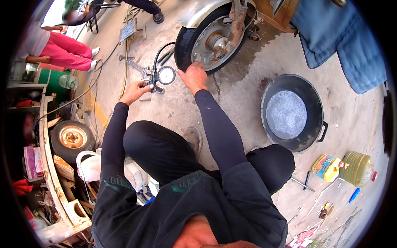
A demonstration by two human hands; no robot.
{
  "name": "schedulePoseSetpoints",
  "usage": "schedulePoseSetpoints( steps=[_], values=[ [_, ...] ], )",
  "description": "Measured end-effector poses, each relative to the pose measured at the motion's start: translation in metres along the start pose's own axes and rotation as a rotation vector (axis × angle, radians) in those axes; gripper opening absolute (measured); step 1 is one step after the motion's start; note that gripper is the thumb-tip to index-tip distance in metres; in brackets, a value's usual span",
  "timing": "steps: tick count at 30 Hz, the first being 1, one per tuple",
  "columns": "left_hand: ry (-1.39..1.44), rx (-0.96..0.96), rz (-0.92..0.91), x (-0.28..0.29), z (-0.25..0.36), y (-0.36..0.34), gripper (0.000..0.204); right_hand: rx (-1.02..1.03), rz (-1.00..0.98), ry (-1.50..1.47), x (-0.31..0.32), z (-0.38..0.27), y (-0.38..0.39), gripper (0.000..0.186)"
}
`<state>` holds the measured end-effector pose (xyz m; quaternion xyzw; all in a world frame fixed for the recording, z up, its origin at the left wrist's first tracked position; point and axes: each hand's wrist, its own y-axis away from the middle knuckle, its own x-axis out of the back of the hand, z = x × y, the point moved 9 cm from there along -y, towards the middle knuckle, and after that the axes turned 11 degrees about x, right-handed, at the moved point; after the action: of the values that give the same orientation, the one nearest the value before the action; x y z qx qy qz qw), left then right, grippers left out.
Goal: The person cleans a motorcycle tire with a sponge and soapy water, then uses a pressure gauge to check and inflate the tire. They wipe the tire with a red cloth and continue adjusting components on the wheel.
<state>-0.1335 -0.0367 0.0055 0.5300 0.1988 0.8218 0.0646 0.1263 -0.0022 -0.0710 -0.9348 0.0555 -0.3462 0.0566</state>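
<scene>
My left hand (133, 91) is closed on the handle of a tyre inflator with a round white-faced pressure gauge (166, 75). A black hose (156, 56) curves up from it towards the wheel. My right hand (194, 77) is at the lower left of a motorcycle wheel (213, 43), its fingers curled against the tyre and rim. The thumb points towards the gauge. Whatever those fingertips pinch is hidden. Metal wrenches (136, 65) lie on the concrete just beyond my left hand.
A black tub (269, 128) of greyish, foamy liquid stands at right, near a yellow bottle (326, 168) and a large oil jug (358, 169). A loose wheel (72, 139), white bucket (89, 167) and cluttered shelf (51, 173) line the left. A person in pink trousers (68, 51) stands far left.
</scene>
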Motion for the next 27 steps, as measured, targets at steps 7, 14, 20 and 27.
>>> schedulePoseSetpoints(
  steps=[7,14,20,27],
  values=[
    [-0.045,0.017,-0.033,0.000,0.003,0.002,0.042,0.006,-0.003,-0.023,0.000,0.001,0.000,0.076],
    [-0.206,-0.113,0.120,0.002,0.004,-0.001,0.065,-0.005,-0.011,-0.006,0.002,-0.001,0.000,0.075],
    [-0.125,-0.036,0.031,0.001,0.002,-0.002,0.054,-0.008,-0.004,-0.023,0.002,0.002,0.001,0.075],
    [-0.114,-0.034,0.018,0.000,-0.005,-0.004,0.046,-0.003,0.019,0.004,-0.001,0.003,0.001,0.075]
  ],
)
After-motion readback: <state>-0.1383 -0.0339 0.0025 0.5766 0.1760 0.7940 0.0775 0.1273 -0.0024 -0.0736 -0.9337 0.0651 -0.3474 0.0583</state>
